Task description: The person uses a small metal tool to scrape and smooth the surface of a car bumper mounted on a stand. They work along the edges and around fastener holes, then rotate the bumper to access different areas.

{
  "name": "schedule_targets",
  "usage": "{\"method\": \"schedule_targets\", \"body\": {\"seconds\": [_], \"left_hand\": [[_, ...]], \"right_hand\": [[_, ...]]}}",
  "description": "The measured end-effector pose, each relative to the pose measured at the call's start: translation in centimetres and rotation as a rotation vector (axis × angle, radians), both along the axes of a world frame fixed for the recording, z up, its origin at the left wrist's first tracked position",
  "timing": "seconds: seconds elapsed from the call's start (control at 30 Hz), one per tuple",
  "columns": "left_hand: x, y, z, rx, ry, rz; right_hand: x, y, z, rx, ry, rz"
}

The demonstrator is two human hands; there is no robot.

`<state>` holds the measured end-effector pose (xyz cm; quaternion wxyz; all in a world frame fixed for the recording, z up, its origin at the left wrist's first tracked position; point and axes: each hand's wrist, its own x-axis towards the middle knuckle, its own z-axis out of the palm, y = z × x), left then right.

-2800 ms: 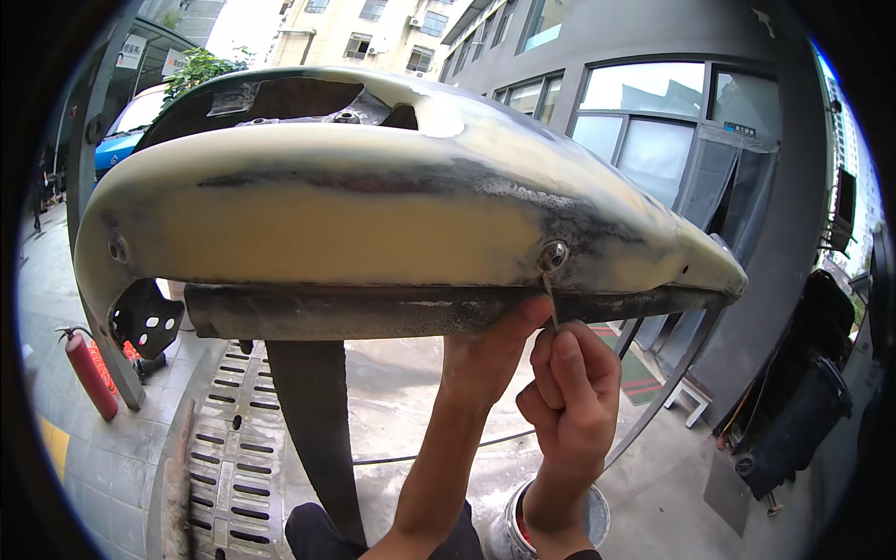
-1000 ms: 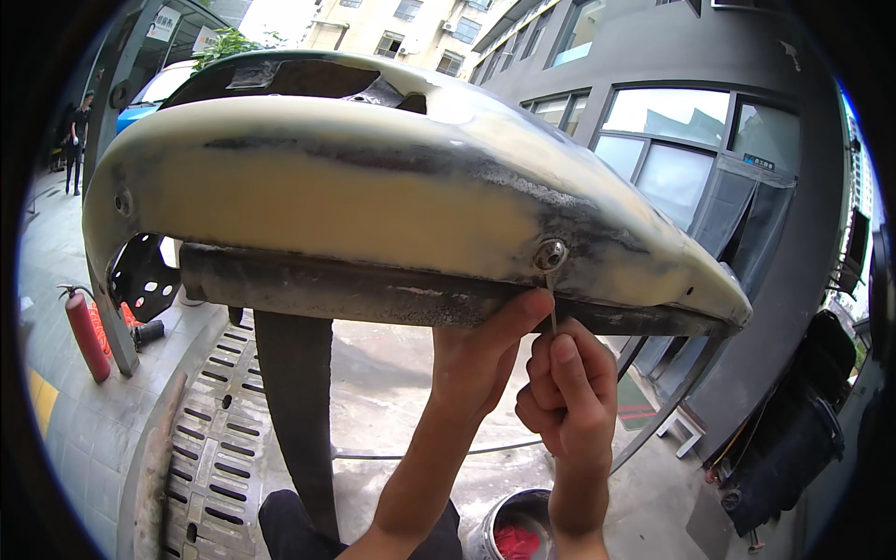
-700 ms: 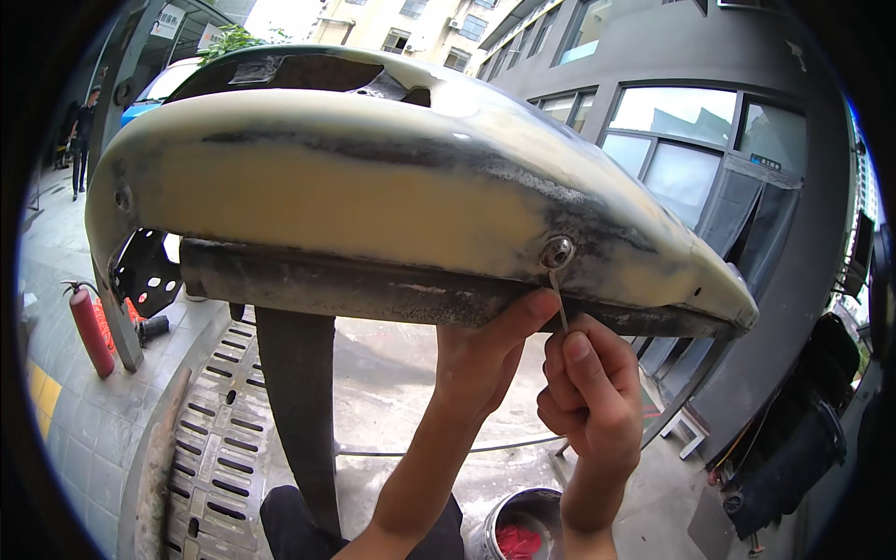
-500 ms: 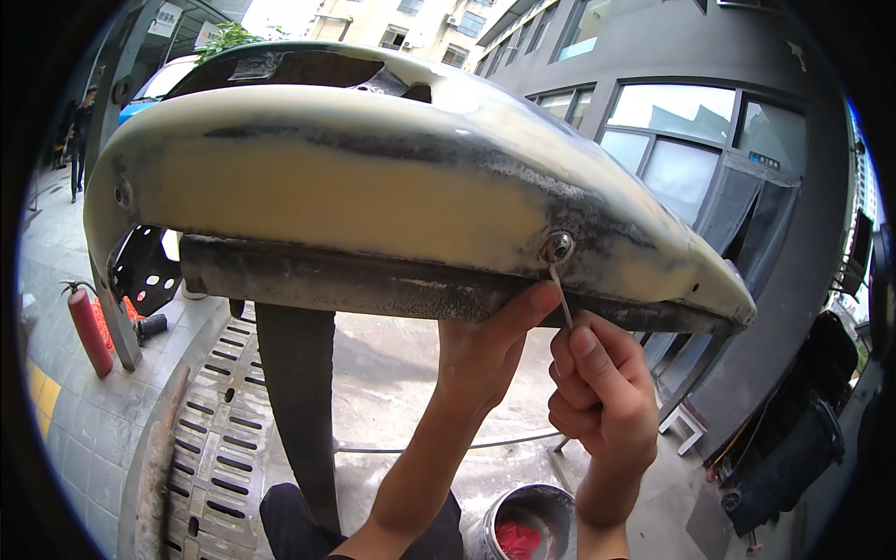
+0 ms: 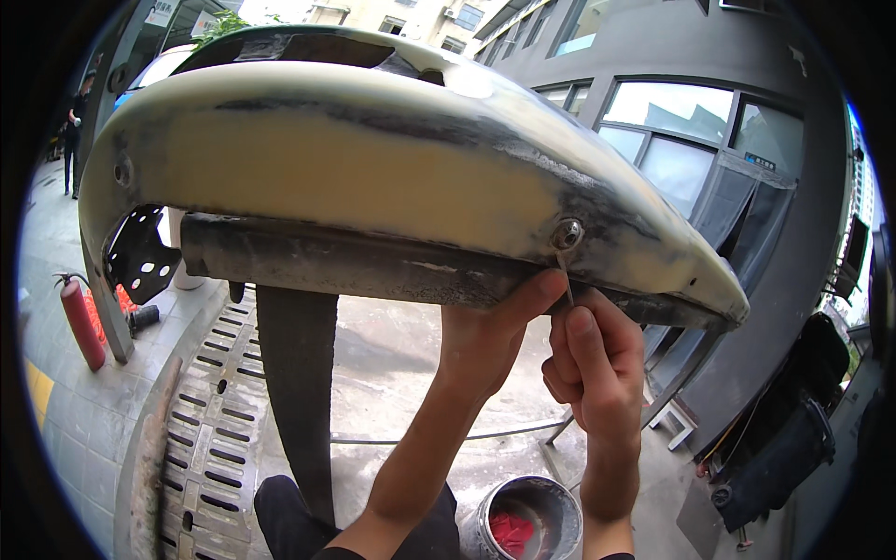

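Note:
A car bumper point(image 5: 345, 182), coated in cream filler with dark worn patches, stands raised in front of me. On its right part is a small round hole point(image 5: 567, 234) with a shiny rim. My left hand point(image 5: 490, 336) reaches up under the lower edge and grips it, thumb lying on the front side below the hole; its other fingers are hidden behind the bumper. My right hand point(image 5: 602, 364) pinches a thin pale strip point(image 5: 565, 276) between thumb and bent fingers. The strip's upper end reaches just beneath the hole; its exact kind is too small to tell.
A dark support post point(image 5: 299, 392) stands under the bumper. Below my hands is a bucket point(image 5: 478, 523) with a red cloth point(image 5: 511, 534) inside. Drain grating point(image 5: 220, 439) and a red fire extinguisher point(image 5: 82, 325) are at left, a dark bin point(image 5: 784, 467) at right. A person point(image 5: 73, 140) stands far left.
The view has shifted slightly, so the bumper sits a little higher. My right hand has moved up slightly toward the bumper's edge, still pinching the strip. My left hand keeps its grip.

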<state>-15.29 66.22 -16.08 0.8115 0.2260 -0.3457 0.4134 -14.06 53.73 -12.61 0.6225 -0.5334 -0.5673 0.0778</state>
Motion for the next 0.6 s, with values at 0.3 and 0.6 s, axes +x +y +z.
{"method": "schedule_targets", "body": {"seconds": [0.3, 0.6], "left_hand": [[-0.2, -0.1, 0.3, 0.007, -0.038, -0.045], [-0.1, -0.1, 0.3, 0.009, -0.073, -0.036]], "right_hand": [[0.4, -0.6, 0.5, -0.087, 0.18, 0.153], [-0.3, -1.4, 1.7, -0.203, 0.284, 0.161]]}}
